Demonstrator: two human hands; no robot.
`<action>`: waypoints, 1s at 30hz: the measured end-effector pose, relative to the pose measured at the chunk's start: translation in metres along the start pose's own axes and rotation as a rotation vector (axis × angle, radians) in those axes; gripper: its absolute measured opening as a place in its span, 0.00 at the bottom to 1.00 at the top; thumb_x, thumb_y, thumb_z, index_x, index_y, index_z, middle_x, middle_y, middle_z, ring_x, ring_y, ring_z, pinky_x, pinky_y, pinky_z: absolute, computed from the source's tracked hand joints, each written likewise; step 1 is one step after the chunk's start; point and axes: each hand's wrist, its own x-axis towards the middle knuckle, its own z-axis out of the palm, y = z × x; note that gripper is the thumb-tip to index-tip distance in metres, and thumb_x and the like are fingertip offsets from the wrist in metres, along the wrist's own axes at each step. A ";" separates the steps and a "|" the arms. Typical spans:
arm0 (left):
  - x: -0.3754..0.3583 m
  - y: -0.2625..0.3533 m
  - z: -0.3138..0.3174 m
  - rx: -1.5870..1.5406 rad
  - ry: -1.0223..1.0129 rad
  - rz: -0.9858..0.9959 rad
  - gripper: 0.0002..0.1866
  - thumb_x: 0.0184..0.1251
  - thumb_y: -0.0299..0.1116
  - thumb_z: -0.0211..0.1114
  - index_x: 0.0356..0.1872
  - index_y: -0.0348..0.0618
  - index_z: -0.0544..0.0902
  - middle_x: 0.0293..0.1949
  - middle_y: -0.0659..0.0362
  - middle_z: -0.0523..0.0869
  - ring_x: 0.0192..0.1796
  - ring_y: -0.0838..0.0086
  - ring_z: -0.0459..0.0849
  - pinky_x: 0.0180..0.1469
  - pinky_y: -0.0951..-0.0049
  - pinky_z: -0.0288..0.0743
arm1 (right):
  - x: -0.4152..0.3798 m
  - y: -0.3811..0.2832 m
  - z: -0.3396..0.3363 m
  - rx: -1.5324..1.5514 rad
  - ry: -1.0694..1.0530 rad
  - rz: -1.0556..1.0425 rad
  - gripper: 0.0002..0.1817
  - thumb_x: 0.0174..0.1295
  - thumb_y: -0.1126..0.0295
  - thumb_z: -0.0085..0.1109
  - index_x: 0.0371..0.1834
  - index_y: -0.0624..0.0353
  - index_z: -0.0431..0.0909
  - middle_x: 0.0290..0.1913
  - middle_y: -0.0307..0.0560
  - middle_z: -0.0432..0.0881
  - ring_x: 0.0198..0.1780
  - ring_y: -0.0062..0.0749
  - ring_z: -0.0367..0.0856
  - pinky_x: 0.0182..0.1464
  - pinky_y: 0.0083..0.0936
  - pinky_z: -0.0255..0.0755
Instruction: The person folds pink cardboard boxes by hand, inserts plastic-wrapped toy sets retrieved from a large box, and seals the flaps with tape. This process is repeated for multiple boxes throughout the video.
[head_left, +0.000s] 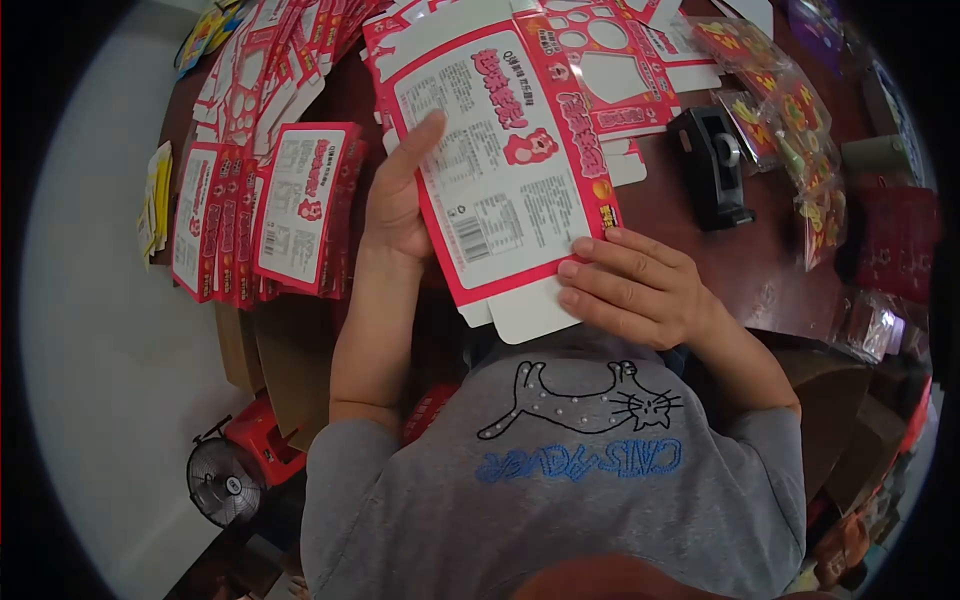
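Note:
A pink and white printed box [500,160], with white flaps at its near end, is tilted in front of my body. My left hand [400,195] grips its left edge, the thumb lying on the printed face and the other fingers hidden behind. At the lower right corner, my right hand [640,290] rests its fingers over the edge of the box near a white flap [530,312]; its thumb is hidden. More flat pink cartons [620,75] lie beyond the box.
Stacked pink boxes [305,210] stand at the left, with a pile of flat cartons [260,75] behind them. A black tape dispenser [712,165] and clear-wrapped packets [795,110] are at the right. Below left is a fan [228,480].

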 end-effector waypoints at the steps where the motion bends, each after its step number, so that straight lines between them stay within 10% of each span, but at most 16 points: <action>1: -0.002 -0.015 0.017 0.077 0.062 0.066 0.29 0.70 0.34 0.68 0.69 0.36 0.71 0.61 0.47 0.83 0.61 0.57 0.85 0.59 0.54 0.85 | -0.008 -0.005 -0.012 0.119 -0.050 0.126 0.21 0.65 0.54 0.65 0.54 0.57 0.84 0.56 0.51 0.86 0.58 0.45 0.86 0.65 0.41 0.76; 3: 0.000 -0.037 0.028 0.086 0.004 0.052 0.28 0.71 0.33 0.67 0.69 0.36 0.71 0.61 0.47 0.83 0.60 0.57 0.86 0.59 0.54 0.85 | -0.026 -0.010 -0.028 0.279 0.024 0.427 0.36 0.63 0.39 0.64 0.59 0.61 0.81 0.61 0.56 0.81 0.61 0.49 0.83 0.67 0.48 0.71; 5: 0.001 -0.063 0.037 0.073 -0.085 0.011 0.27 0.70 0.31 0.66 0.68 0.35 0.71 0.59 0.47 0.84 0.61 0.58 0.85 0.61 0.55 0.83 | -0.020 -0.018 -0.023 0.384 0.444 0.918 0.35 0.65 0.44 0.66 0.62 0.64 0.77 0.61 0.58 0.81 0.58 0.41 0.83 0.60 0.43 0.77; 8: -0.006 -0.101 0.059 0.370 -0.057 0.002 0.29 0.71 0.33 0.66 0.69 0.34 0.70 0.61 0.46 0.82 0.62 0.59 0.84 0.63 0.57 0.81 | -0.031 -0.010 -0.020 0.961 0.403 1.433 0.22 0.69 0.61 0.68 0.57 0.66 0.77 0.49 0.50 0.86 0.48 0.21 0.85 0.45 0.20 0.81; 17: 0.001 -0.118 0.073 0.248 -0.108 -0.116 0.33 0.71 0.44 0.69 0.67 0.30 0.70 0.59 0.44 0.84 0.55 0.66 0.88 0.53 0.66 0.85 | -0.056 -0.030 -0.052 0.975 0.452 1.504 0.19 0.68 0.62 0.68 0.53 0.66 0.79 0.43 0.46 0.88 0.41 0.22 0.88 0.44 0.20 0.83; 20: 0.012 -0.126 0.064 1.141 0.145 0.093 0.25 0.71 0.34 0.72 0.62 0.32 0.74 0.56 0.47 0.85 0.51 0.78 0.86 0.48 0.74 0.83 | -0.055 -0.038 -0.055 1.060 0.348 1.598 0.20 0.68 0.62 0.69 0.54 0.66 0.78 0.44 0.46 0.88 0.43 0.23 0.88 0.45 0.21 0.83; 30: -0.064 -0.169 0.038 0.629 0.112 -0.383 0.30 0.78 0.43 0.63 0.69 0.31 0.68 0.59 0.51 0.83 0.57 0.70 0.84 0.58 0.69 0.80 | -0.083 -0.010 -0.031 0.707 0.533 1.277 0.31 0.68 0.65 0.69 0.71 0.60 0.66 0.51 0.52 0.85 0.56 0.28 0.84 0.52 0.27 0.83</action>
